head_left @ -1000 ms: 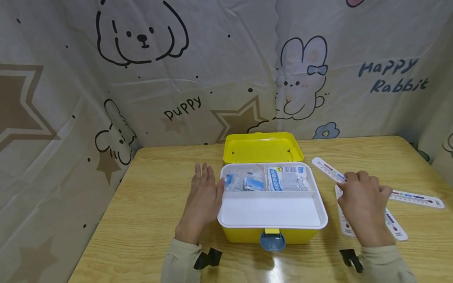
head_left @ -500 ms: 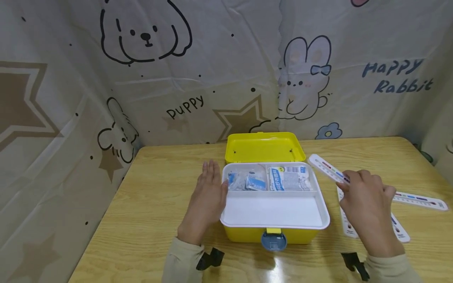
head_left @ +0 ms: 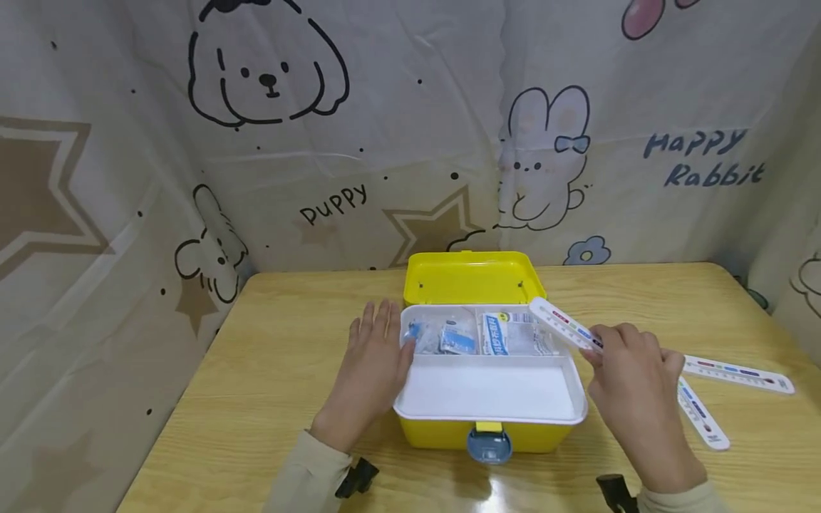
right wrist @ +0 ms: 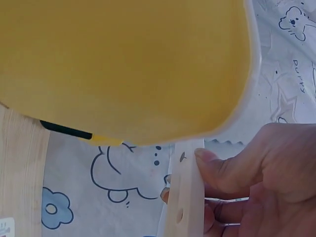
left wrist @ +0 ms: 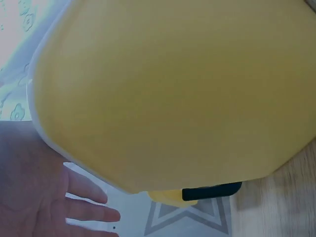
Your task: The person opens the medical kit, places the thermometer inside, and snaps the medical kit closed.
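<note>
My right hand [head_left: 635,399] pinches a long white thermometer [head_left: 556,322], whose far end reaches over the right rim of a yellow first-aid box [head_left: 436,433]. In the right wrist view, thumb and fingers grip the thermometer [right wrist: 185,197] from its edges. My left hand [head_left: 372,367] rests along the box's left rim with straight fingers; the left wrist view shows its palm and fingers [left wrist: 86,190] beside the rim. A white tray [head_left: 484,392] tops the box. Its back compartments hold a clear bag with blue-and-white packets [head_left: 457,340] and a gauze packet [head_left: 497,333].
Two more thermometers lie right of my right hand, one [head_left: 737,374] pointing right, the other [head_left: 703,413] slanting toward me. Behind the tray the yellow lid [head_left: 471,279] stands raised. A blue latch [head_left: 489,447] hangs at the front. A printed cloth [head_left: 410,157] borders the wooden table [head_left: 288,342].
My right hand has moved left with the thermometer, whose tip now overlaps the tray's right back corner. A thermometer seen lying beside the box earlier is no longer visible. My left hand stays at the rim.
</note>
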A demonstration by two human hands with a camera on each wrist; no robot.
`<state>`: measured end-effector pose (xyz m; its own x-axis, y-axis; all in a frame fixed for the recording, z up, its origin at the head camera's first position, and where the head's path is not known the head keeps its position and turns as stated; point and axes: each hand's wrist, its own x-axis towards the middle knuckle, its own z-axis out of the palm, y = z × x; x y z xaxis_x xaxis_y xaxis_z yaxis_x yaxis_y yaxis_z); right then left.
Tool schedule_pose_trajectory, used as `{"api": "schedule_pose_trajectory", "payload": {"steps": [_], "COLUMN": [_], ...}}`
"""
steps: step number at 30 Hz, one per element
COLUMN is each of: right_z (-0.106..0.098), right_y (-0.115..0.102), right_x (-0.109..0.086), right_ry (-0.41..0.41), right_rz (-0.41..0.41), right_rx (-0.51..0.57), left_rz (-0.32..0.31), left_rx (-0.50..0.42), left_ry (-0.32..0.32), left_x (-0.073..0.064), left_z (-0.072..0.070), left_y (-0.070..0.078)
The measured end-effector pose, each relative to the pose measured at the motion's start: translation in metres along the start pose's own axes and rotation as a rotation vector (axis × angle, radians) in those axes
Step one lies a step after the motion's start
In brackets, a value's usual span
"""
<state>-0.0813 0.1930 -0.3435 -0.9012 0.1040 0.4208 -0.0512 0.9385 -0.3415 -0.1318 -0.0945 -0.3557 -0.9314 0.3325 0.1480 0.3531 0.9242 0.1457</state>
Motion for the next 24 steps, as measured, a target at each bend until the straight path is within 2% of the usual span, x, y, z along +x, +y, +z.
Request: {"api": "schedule_pose_trajectory", "payload": {"steps": [4, 7, 16, 24], "right_z": [0.000, -0.001, 0.001, 0.007], "right_y": [-0.007, -0.013, -0.030, -0.043], "right_x": [-0.001, -0.003, -0.007, -0.009], "right_ry": [-0.012, -0.030, -0.116, -0.209], "right_rz": [-0.014, -0.034, -0.158, -0.241], "right_rx": [0.002, 0.004, -0.003, -0.022], "left_rz": [0.033, 0.046, 0.016, -0.002], "left_rx": [0.058, 0.081, 0.023, 0.004], "left_ry": [0.031, 0.023, -0.045, -0.054], "left_x": [-0.001, -0.002, -0.003, -0.003], "left_z": [-0.002, -0.002, -0.002, -0.002], "left_y": [-0.001, -0.001, -0.001, 0.000]}}
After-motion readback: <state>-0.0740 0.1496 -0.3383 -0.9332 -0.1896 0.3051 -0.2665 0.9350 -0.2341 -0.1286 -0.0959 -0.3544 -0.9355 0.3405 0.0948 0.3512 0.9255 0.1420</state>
